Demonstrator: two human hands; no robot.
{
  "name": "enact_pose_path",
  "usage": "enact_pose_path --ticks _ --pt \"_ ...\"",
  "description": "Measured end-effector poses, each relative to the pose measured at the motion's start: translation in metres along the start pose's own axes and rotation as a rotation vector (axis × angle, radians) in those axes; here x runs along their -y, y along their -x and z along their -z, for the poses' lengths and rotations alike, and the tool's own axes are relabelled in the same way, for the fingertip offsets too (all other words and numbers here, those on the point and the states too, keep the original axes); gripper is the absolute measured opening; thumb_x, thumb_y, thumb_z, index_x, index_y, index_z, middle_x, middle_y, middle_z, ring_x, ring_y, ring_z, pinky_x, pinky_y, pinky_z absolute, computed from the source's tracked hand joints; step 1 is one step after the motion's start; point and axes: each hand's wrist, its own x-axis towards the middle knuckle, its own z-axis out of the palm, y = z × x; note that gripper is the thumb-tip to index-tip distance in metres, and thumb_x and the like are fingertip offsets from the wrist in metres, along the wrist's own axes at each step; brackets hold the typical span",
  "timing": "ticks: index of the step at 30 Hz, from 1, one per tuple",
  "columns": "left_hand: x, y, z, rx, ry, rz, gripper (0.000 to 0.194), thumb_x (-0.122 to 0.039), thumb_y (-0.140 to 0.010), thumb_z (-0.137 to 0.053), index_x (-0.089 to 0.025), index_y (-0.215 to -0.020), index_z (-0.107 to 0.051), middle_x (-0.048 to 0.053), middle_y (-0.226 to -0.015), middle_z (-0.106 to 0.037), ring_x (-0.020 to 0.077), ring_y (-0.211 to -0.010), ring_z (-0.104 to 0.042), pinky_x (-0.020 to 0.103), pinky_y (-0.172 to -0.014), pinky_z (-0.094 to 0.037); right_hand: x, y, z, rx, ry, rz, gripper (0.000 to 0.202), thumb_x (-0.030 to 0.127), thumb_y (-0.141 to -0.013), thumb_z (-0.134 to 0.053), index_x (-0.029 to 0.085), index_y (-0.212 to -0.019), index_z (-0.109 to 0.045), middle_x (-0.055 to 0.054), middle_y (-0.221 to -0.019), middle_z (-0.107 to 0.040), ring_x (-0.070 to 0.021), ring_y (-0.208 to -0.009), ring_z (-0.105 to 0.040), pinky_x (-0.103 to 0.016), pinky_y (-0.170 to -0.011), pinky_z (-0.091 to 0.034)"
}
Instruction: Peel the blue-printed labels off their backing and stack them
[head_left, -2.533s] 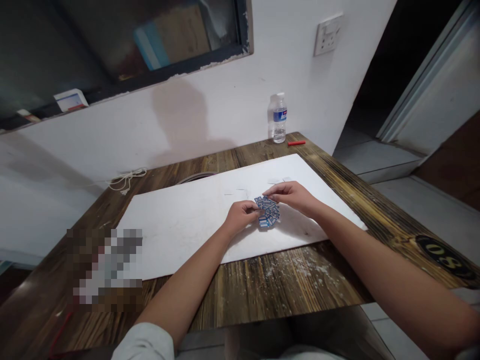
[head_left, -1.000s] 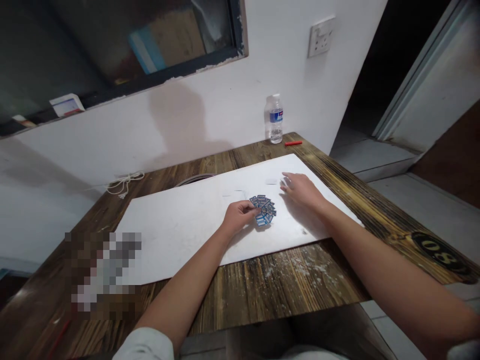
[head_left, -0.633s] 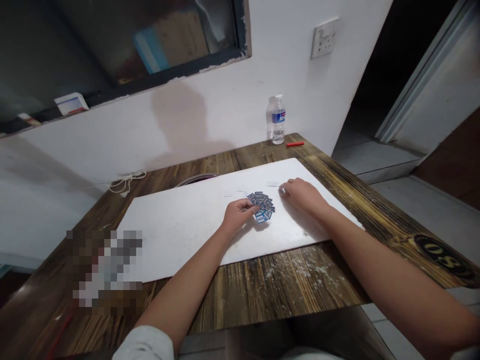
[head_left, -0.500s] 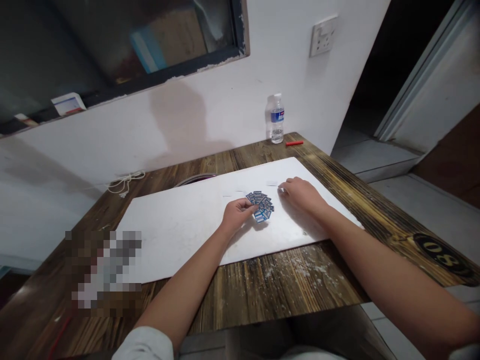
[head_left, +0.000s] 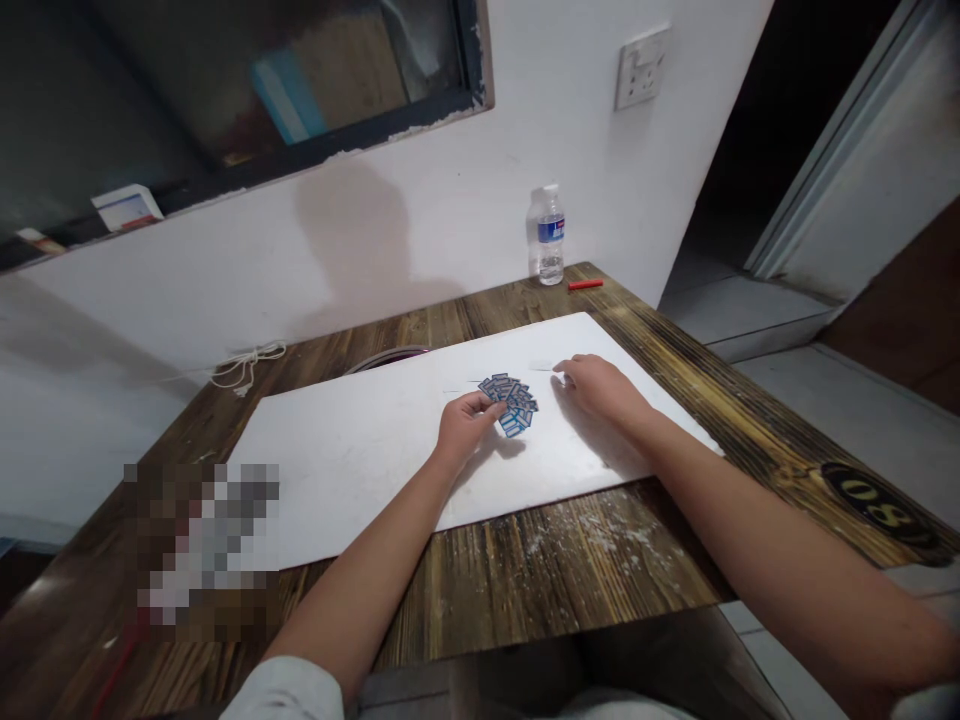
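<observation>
A fan-shaped, roughly round cluster of small blue and grey pieces [head_left: 513, 402] is pinched between the thumb and fingers of my left hand [head_left: 463, 424], above the white board [head_left: 337, 450]. My right hand [head_left: 604, 385] is on the right part of the board, its fingers bent. Beside its fingertips lies a thin pale piece [head_left: 541, 366]; whether they touch it, or hold anything, is too small to tell. Faint thin lines [head_left: 463, 386] show on the board behind my left hand.
A water bottle [head_left: 550, 240] and a red stick-like object [head_left: 585, 285] are at the table's back right. A white cable [head_left: 244, 368] lies at the back left. Part of the table's left side is pixelated. An oval plate marked 08 [head_left: 877, 505] is at the right.
The held cluster has tilted and shifted slightly left and up with my left hand. My right hand has barely moved; the whole view has shifted a little.
</observation>
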Motion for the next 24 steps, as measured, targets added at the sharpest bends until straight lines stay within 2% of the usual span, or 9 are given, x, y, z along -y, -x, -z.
enact_pose_path --ticks 3,10,14,18,21,24 --pt "-0.001 0.000 0.000 0.000 0.003 -0.004 0.028 -0.040 -0.068 -0.075 -0.014 -0.064 -0.063 0.000 -0.062 -0.061 0.0117 -0.061 -0.053 0.024 -0.058 -0.041 -0.001 -0.001 0.000 -0.023 -0.016 -0.004 0.039 0.011 -0.083 -0.050 0.013 -0.119 -0.065 -0.015 -0.105 -0.067 -0.0253 -0.097 -0.060 -0.032 -0.083 -0.044" --pt "-0.002 0.000 0.000 -0.012 -0.003 -0.011 0.031 -0.041 -0.067 -0.075 -0.015 -0.062 -0.061 -0.002 -0.058 -0.057 0.0102 -0.056 -0.049 0.024 -0.053 -0.040 -0.010 -0.005 -0.009 -0.163 -0.184 0.025 0.046 0.006 -0.072 -0.054 0.016 -0.115 -0.067 -0.010 -0.103 -0.067 -0.0219 -0.090 -0.062 -0.030 -0.080 -0.047" --pt "-0.003 0.000 0.000 -0.046 0.012 -0.009 0.031 -0.042 -0.067 -0.075 -0.015 -0.061 -0.061 -0.001 -0.057 -0.056 0.0100 -0.055 -0.048 0.024 -0.051 -0.040 -0.008 -0.004 -0.005 -0.151 -0.212 0.009 0.032 0.008 -0.076 -0.054 0.015 -0.102 -0.073 -0.010 -0.092 -0.072 -0.0229 -0.087 -0.064 -0.033 -0.082 -0.048" --pt "-0.003 0.000 0.000 -0.112 0.052 0.011 0.032 -0.044 -0.066 -0.076 -0.015 -0.063 -0.063 -0.001 -0.058 -0.057 0.0100 -0.054 -0.049 0.024 -0.050 -0.042 0.003 0.000 0.002 -0.240 -0.353 0.067 0.016 0.017 -0.079 -0.059 0.020 -0.083 -0.075 -0.007 -0.088 -0.072 -0.0207 -0.080 -0.065 -0.034 -0.077 -0.049" --pt "-0.003 -0.001 0.000 -0.156 0.081 0.010 0.033 -0.045 -0.065 -0.076 -0.014 -0.067 -0.065 0.000 -0.061 -0.060 0.0104 -0.057 -0.051 0.023 -0.054 -0.043 0.019 0.004 0.004 -0.384 -0.595 0.112 0.014 0.024 -0.082 -0.060 0.023 -0.086 -0.074 -0.004 -0.087 -0.072 -0.0175 -0.075 -0.065 -0.032 -0.071 -0.052" --pt "-0.002 -0.002 0.001 -0.204 0.065 0.004 0.031 -0.044 -0.066 -0.075 -0.014 -0.067 -0.067 -0.001 -0.061 -0.061 0.0104 -0.057 -0.052 0.023 -0.056 -0.043 0.034 0.009 0.002 -0.475 -0.752 0.173 0.016 0.025 -0.085 -0.058 0.023 -0.090 -0.073 -0.004 -0.089 -0.072 -0.0168 -0.079 -0.067 -0.032 -0.073 -0.053"
